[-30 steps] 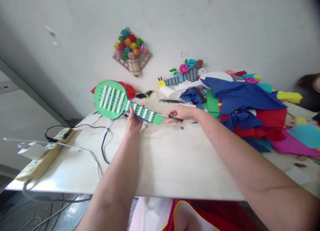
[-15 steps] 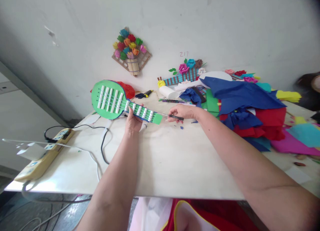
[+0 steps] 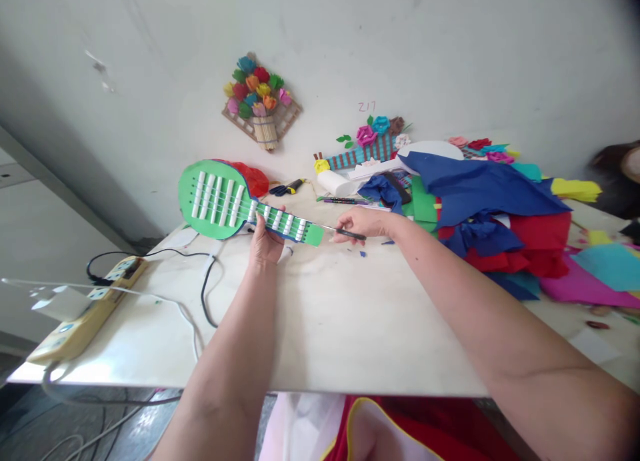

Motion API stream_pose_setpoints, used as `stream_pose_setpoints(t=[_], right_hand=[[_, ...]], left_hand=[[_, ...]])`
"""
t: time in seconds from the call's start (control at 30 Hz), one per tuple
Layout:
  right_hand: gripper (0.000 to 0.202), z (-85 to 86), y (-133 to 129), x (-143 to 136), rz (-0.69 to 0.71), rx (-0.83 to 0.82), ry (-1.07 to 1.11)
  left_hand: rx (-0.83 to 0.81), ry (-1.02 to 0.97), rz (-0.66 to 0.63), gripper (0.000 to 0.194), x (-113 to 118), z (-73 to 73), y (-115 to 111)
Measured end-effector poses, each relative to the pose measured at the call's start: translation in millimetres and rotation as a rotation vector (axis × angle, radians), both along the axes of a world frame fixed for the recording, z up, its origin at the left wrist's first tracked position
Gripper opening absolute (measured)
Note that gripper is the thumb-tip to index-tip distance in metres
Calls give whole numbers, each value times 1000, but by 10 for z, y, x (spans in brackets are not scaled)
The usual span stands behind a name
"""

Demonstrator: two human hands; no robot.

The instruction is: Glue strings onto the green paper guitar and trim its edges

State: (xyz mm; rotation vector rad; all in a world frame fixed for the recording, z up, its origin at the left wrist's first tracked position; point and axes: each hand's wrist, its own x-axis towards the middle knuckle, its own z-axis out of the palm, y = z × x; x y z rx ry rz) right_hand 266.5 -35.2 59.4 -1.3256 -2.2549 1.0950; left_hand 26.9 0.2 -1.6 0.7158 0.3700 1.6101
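A green paper-craft guitar (image 3: 191, 206) with blue edges, white rolled strips and thin strings is held up over the table. My left hand (image 3: 267, 245) grips it at the neck, thumb in front and fingers behind. In my right hand (image 3: 359, 222) is a slim tool with a black handle (image 3: 351, 234) and a thin metal end. That metal end points at the tip of the guitar's neck; whether it touches cannot be made out, nor the tool's exact kind. Small blue scraps (image 3: 363, 254) lie on the table below my right hand.
Crumpled blue paper (image 3: 457, 184) and red paper (image 3: 537, 241) are heaped at the right. Black-yellow pliers (image 3: 287, 188) and pens (image 3: 345, 200) lie behind my hands. A power strip (image 3: 83, 321) with cables occupies the left edge. Part of another person (image 3: 617, 178) shows far right.
The guitar's body has shifted slightly to the left in view. Both hands keep their grips, and the tool stays at the end of the neck.
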Motion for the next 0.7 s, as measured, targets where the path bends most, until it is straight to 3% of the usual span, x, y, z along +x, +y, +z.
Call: stream_pose_setpoints(t=[0.4,0.7], right_hand=[[53,130,-55,115,21,50,-54],[51,143,-9,214,24,184,-131]], left_hand=[[-35,-9,19,35,6,11,-4],[-28,-22,32,38,-16,-4,19]])
